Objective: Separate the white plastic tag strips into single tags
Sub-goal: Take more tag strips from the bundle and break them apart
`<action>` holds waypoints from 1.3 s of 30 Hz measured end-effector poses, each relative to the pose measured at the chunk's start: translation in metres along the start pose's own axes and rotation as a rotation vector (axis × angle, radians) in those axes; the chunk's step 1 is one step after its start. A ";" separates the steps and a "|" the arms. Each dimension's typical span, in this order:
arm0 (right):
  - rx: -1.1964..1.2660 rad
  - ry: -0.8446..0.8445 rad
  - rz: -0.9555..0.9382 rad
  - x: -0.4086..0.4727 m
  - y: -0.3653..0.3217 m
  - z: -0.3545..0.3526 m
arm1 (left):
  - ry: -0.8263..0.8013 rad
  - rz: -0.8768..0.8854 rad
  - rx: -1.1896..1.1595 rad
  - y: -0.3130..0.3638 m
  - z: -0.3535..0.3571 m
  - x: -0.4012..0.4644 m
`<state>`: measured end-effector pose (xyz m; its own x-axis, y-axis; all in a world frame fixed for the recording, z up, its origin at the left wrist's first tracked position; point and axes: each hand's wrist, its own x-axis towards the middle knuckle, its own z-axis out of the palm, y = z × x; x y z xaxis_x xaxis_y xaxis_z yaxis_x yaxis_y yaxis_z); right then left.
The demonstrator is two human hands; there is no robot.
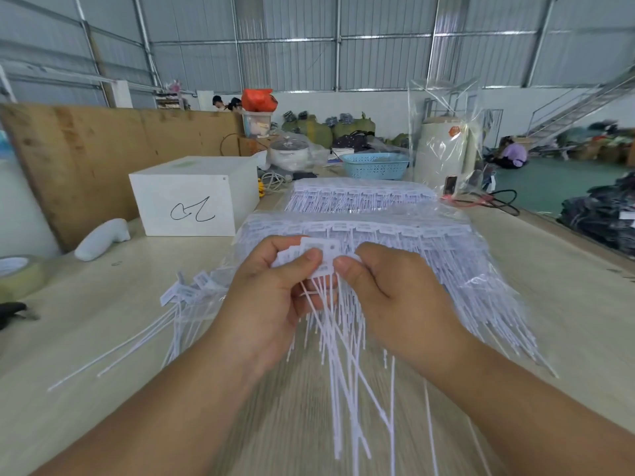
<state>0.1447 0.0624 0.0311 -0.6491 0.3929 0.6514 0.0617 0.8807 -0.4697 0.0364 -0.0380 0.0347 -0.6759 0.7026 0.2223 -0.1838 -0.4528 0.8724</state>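
Note:
Both hands hold one white plastic tag strip (321, 255) just above the table, its long thin tails hanging down toward me. My left hand (271, 286) pinches the strip's square heads from the left with thumb on top. My right hand (388, 286) pinches the same strip from the right. Behind them lies a big pile of tag strips (429, 249) in clear plastic, and a second pile (357, 197) further back. A small heap of single tags (192, 293) lies on the table to the left of my left hand.
A white box (192, 197) with a scribble stands at the back left beside a brown board (86, 156). A tape roll (17, 276) sits at the far left edge. A blue basket (376, 164) and a bagged white cylinder (443, 149) stand behind the piles.

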 end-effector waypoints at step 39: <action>-0.173 -0.301 0.033 -0.006 0.006 -0.008 | -0.084 -0.151 0.162 0.002 -0.018 0.006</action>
<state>0.1551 0.0678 0.0294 -0.8376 0.3492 0.4201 0.1973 0.9105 -0.3634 0.0191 -0.0449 0.0301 -0.5867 0.8018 0.1133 -0.1573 -0.2500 0.9554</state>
